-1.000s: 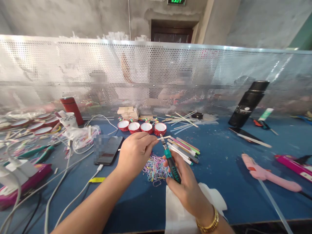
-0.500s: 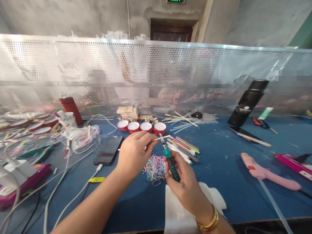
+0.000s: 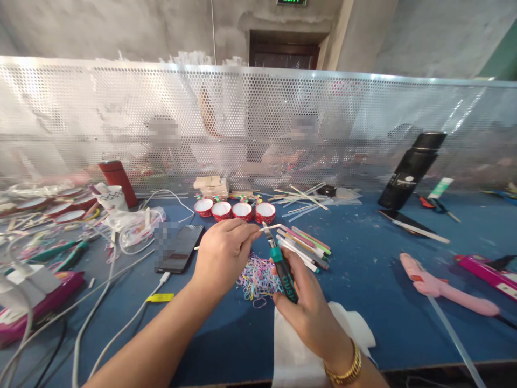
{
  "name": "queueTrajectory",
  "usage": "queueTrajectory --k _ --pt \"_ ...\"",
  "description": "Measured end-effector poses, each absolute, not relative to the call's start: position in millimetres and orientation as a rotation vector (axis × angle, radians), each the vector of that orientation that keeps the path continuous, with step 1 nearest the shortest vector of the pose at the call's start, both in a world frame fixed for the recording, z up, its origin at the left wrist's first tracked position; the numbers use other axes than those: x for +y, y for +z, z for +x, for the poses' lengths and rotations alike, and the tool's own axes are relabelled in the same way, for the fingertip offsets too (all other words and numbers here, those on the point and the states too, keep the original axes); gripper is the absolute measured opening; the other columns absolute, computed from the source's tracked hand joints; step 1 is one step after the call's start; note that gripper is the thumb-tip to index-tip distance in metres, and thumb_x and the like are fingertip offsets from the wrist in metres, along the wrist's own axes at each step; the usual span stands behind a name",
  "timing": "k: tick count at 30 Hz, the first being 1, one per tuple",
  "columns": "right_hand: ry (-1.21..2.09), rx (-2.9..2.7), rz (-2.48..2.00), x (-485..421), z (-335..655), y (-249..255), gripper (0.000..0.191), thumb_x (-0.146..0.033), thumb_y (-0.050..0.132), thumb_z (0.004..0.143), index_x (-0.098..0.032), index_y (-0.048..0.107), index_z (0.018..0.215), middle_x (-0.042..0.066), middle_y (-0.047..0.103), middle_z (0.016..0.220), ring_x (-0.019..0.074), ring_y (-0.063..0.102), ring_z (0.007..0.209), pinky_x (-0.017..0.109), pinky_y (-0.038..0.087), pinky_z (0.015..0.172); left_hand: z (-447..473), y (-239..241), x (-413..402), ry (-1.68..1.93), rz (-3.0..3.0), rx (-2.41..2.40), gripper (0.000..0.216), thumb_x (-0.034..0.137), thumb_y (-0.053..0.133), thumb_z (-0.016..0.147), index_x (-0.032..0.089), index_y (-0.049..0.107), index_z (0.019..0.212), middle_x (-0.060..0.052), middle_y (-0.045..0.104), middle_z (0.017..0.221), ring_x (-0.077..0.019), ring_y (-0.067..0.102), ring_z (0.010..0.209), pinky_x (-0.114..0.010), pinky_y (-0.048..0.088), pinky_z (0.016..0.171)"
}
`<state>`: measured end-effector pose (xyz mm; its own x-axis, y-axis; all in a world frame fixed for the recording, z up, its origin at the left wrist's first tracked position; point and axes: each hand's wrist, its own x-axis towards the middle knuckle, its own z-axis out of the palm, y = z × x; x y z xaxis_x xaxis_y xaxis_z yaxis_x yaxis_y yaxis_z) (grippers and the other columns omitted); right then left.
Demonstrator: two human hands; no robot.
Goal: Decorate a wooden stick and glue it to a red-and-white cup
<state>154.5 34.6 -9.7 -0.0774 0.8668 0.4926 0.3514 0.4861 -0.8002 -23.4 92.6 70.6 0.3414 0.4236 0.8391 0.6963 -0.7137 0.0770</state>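
My left hand (image 3: 226,245) is closed in a pinch on a thin pale stick (image 3: 270,228). One short end pokes out at the left of the hand, and the other runs right past the fingertips. My right hand (image 3: 302,293) is wrapped round a hand tool (image 3: 286,277) with a teal-and-black handle. Its narrow metal tip points up and away, at the stick just beyond my left fingertips; whether they touch I cannot tell. Below the hands lies a pile of small pastel elastic bands (image 3: 256,277). Several coloured pens (image 3: 302,245) lie just behind my right hand.
Red-rimmed small cups (image 3: 265,213) stand in a row behind the hands. A phone (image 3: 181,248) and white cables are at left; a pink glue gun (image 3: 444,288) and black flask (image 3: 410,172) at right. White cloth (image 3: 291,345) lies under my right wrist. A perforated metal screen (image 3: 258,124) spans the back.
The tool in my right hand has shifted very slightly left, its tip moving along the stick closer to my left fingertips. Both hands keep their holds.
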Motion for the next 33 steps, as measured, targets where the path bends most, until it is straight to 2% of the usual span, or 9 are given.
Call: queueTrajectory --k 6,14,21,33 --pt "0.589 -1.653 -1.047 35.4 154.1 -13.1 0.069 -0.018 0.056 0.083 -0.028 0.036 0.148 0.011 0.044 0.151 0.0306 0.044 0.140 0.053 0.038 0.117 -22.5 70.5 93.0 -1.320 -2.320 -0.980 0.018 0.024 0.058 0.096 0.018 0.075 0.090 -0.005 0.076 0.081 -0.0166 0.070 0.074 -0.030 0.054 0.068" --pt "0.640 -1.630 -1.062 34.8 154.4 -11.1 0.065 -0.020 0.055 0.085 -0.026 0.038 0.147 0.013 0.055 0.138 0.0294 0.055 0.128 0.051 0.045 0.111 -22.6 71.5 92.8 -1.315 -2.332 -0.999 0.016 0.023 0.061 0.094 0.018 0.074 0.087 -0.003 0.075 0.079 -0.0162 0.068 0.072 -0.029 0.052 0.067" --pt "0.603 -1.633 -1.024 34.6 154.5 -14.0 0.067 -0.018 0.057 0.085 -0.028 0.039 0.148 0.010 0.046 0.151 0.0295 0.048 0.138 0.049 0.043 0.115 -20.8 72.8 89.4 -1.351 -2.327 -1.052 0.014 0.021 0.062 0.093 0.019 0.073 0.084 -0.002 0.075 0.078 -0.0153 0.067 0.072 -0.028 0.051 0.066" --pt "0.627 -1.637 -1.015 34.6 155.7 -14.6 0.068 -0.017 0.056 0.084 -0.030 0.039 0.148 0.010 0.046 0.151 0.0293 0.050 0.135 0.049 0.044 0.113 -21.1 71.8 89.1 -1.399 -2.341 -1.071 0.011 0.021 0.064 0.091 0.020 0.074 0.085 -0.001 0.075 0.079 -0.0151 0.068 0.074 -0.028 0.052 0.067"
